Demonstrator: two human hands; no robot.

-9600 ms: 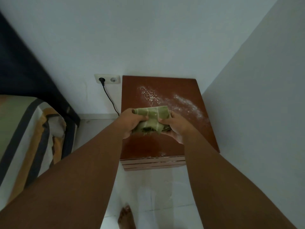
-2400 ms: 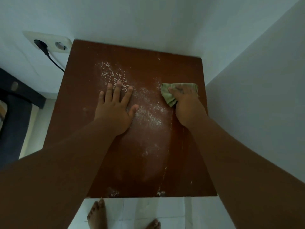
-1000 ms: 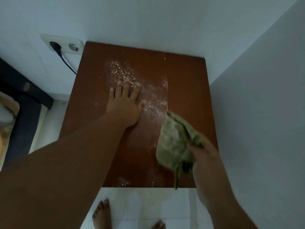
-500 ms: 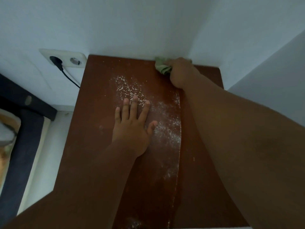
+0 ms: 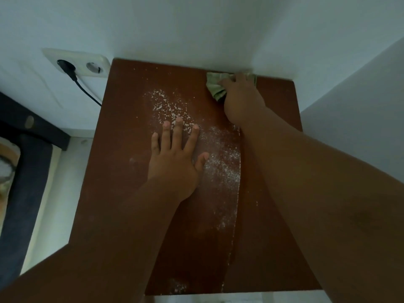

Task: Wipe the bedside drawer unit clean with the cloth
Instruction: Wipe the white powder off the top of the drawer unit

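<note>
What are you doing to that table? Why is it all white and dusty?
A person is wiping a reddish-brown wooden bedside unit. The right hand presses a crumpled green cloth at the back edge by the wall. The left hand rests flat on top. White powder covers the middle; the strip right of it looks clean.
</note>
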